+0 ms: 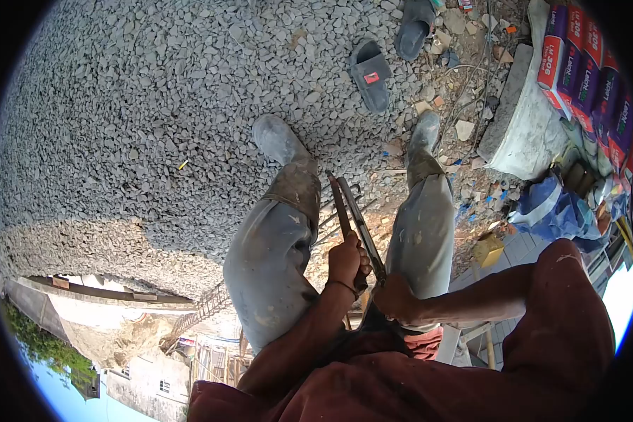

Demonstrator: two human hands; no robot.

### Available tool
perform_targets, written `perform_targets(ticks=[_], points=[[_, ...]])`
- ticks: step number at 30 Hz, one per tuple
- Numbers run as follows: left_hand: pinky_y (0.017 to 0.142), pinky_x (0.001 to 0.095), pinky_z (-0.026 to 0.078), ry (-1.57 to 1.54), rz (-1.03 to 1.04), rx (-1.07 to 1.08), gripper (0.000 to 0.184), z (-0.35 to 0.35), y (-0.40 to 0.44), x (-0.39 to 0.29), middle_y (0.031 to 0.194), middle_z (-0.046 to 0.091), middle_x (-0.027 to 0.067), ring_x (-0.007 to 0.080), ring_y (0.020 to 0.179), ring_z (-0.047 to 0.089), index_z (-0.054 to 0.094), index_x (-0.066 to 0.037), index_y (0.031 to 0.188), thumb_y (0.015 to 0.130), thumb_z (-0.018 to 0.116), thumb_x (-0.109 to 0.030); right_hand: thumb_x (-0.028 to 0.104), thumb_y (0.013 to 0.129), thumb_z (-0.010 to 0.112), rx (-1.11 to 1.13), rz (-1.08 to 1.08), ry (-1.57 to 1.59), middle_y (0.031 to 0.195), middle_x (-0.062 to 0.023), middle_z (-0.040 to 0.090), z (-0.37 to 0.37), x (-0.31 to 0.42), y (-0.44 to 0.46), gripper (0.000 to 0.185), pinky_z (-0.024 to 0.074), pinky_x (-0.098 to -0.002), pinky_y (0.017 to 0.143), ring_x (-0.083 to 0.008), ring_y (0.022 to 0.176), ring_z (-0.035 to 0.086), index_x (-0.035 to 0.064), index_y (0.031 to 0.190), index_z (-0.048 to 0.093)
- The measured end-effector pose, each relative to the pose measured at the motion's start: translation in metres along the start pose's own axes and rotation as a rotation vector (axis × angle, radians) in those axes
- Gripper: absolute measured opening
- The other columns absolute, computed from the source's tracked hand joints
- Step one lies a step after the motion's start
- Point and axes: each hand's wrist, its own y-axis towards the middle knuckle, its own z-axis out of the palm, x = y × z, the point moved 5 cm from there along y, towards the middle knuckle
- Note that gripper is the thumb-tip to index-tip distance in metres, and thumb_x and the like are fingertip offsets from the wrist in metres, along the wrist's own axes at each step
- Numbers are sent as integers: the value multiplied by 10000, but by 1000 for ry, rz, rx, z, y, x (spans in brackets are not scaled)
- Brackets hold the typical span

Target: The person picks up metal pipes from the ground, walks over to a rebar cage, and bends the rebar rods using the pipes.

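Note:
My left hand (346,261) is wrapped round a long, narrow, rusty-brown metal bar (340,207) that points away between my legs. Close beside it, my right hand (394,299) is closed on the near end of a long grey metal bar (360,224). The two bars run nearly side by side, and their far ends almost meet above the ground. Whether they are joined or parts of one tool, I cannot tell. Both hands are in front of my waist, between my knees. The fingers of my right hand are mostly hidden.
Grey gravel (155,105) spreads ahead and to the left. Two dark slippers, one nearer (371,76), lie past my dusty boots (278,138). At right, stacked purple-and-red bags (577,77) stand near a concrete block (506,105) and a blue sack (555,207). Rubble lies beside my right boot.

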Motion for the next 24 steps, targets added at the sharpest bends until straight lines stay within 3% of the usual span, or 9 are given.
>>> perform_targets(ticks=[3, 4, 6, 7, 9, 10, 16, 22, 24], points=[[402, 235, 371, -19, -7, 77, 339, -8, 7, -2, 591, 403, -71, 62, 457, 428, 469, -167, 765, 983, 586, -400, 139, 912, 540, 99, 55, -30, 566, -40, 456, 32, -15, 2, 271, 352, -382, 418, -190, 492, 493, 23, 677, 468], [396, 225, 383, 1, -32, 86, 339, -12, 7, -2, 587, 417, -83, 53, 455, 448, 484, -179, 767, 971, 600, -424, 123, 896, 543, 112, -256, -481, 572, -50, 474, 47, -15, 9, 244, 386, -401, 457, -194, 524, 523, 17, 680, 498], [382, 222, 380, 44, -40, 74, 324, -20, 4, -5, 580, 429, -78, 52, 449, 450, 496, -170, 767, 980, 592, -394, 95, 779, 577, 83, -750, -1038, 684, -240, 668, 83, -15, 15, 216, 537, -468, 669, -330, 759, 700, -34, 627, 661], [380, 219, 382, 48, -38, 92, 323, -22, 6, -11, 578, 436, -75, 52, 449, 454, 499, -165, 765, 981, 592, -387, 95, 779, 577, 60, -760, -997, 684, -240, 668, 94, -15, 18, 216, 537, -468, 669, -330, 759, 700, -34, 627, 661], [384, 218, 390, 79, -61, 119, 322, -28, 10, -24, 581, 445, -69, 52, 449, 455, 503, -156, 766, 982, 589, -379, 107, 785, 563, -231, -249, -115, 667, -251, 620, 86, -16, 20, 198, 497, -444, 619, -338, 673, 664, -41, 659, 601], [388, 216, 398, 54, -100, 152, 322, -29, 12, -26, 584, 455, -64, 52, 450, 456, 507, -147, 767, 984, 585, -371, 131, 761, 573, -309, -247, -8, 656, -293, 604, 84, -12, 16, 242, 499, -473, 623, -404, 677, 653, -46, 596, 576], [402, 217, 434, 86, -146, 166, 299, -24, 23, -28, 565, 471, -36, 76, 457, 477, 533, -101, 770, 978, 579, -311, 150, 746, 596, -272, -246, 9, 724, -305, 645, 61, -7, 7, 240, 548, -436, 706, -412, 792, 694, -78, 699, 654], [421, 222, 432, 65, -166, 274, 300, -14, 47, -38, 555, 464, -36, 80, 462, 473, 515, -108, 718, 976, 569, -251, 150, 765, 599, -183, -382, -417, 716, -241, 672, 69, 3, 47, 224, 554, -439, 661, -363, 737, 705, -44, 685, 679], [420, 222, 426, 85, -175, 264, 310, -12, 50, -35, 551, 455, -38, 81, 465, 474, 511, -110, 709, 978, 567, -255, 137, 746, 612, -253, -369, -282, 719, -248, 671, 66, -11, 51, 204, 556, -437, 659, -364, 725, 703, -46, 682, 677]])
